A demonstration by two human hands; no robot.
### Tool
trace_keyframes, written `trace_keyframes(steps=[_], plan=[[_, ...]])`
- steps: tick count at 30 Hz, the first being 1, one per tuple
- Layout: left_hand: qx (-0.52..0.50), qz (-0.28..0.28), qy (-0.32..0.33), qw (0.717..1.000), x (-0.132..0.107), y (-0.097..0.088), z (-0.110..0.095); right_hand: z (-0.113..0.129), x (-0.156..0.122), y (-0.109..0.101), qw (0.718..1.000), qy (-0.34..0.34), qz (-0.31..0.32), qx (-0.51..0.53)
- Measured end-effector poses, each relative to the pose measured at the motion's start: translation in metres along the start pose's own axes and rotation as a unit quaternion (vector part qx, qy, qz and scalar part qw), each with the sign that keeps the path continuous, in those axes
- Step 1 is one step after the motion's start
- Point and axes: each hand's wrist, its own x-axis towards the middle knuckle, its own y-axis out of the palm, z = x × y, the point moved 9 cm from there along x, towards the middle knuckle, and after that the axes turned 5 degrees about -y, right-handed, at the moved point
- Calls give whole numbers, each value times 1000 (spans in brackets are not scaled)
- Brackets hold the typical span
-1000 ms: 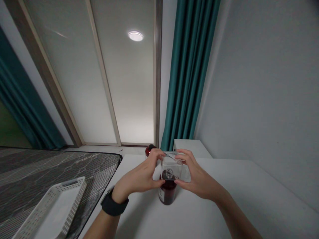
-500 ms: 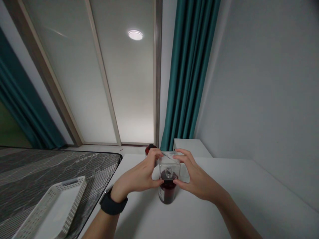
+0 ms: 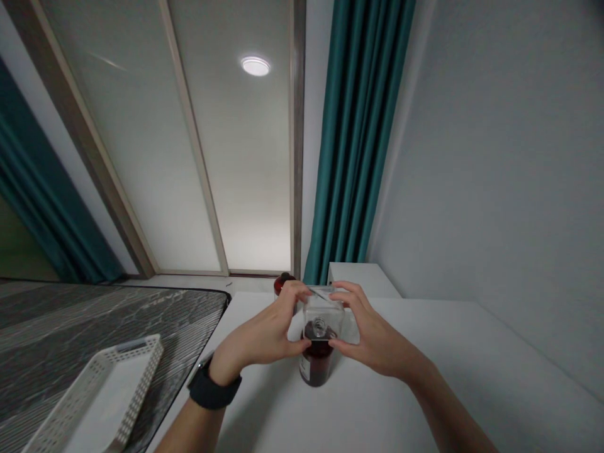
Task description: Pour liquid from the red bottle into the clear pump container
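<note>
Both hands are together at the middle of the white table point(image 3: 425, 390), clamped on one object. My left hand point(image 3: 267, 333) grips the left side of the clear box point(image 3: 323, 309), thumb low at its near edge and fingers curled over its far top edge. My right hand point(image 3: 372, 336) mirrors this on the right side, thumb under the near corner and fingers spread along the far side. The box sits between the two palms, held from both sides.

Directly beneath the box stands the dark red bottle point(image 3: 315, 368), upright on the table. Its open neck shows through the clear wall, so the box is over the top of the bottle. I cannot tell whether the box rests on the bottle's shoulder or hangs just above it. The bottle body is below my thumbs, and neither hand touches it as far as I can see.

Black watch point(image 3: 213, 390) on the left wrist. A second red bottle point(image 3: 282, 284) stands just behind my left fingers, mostly hidden. A white basket point(image 3: 94, 393) lies on the dark patterned surface point(image 3: 94, 314), well apart to the left. A teal curtain point(image 3: 358, 138) hangs beyond the table, with a small white cabinet point(image 3: 361, 277) at its foot.
</note>
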Motion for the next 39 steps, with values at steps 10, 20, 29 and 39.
trace_keyframes(steps=[10, 20, 29, 39], plan=[[-10, 5, -13, 1000, 2, 0, 9, -8, 4, 3, 999, 6, -18, 48], [-27, -16, -44, 999, 4, 7, 44, -35, 5, 14, 986, 60, -58, 144], [-93, -96, -83, 988, 8, 4, 68, -41, 8, 22, 972, 60, -88, 211], [-94, -83, -38, 991, 7, 1, 37, -23, 8, 5, 956, 65, -142, 248]])
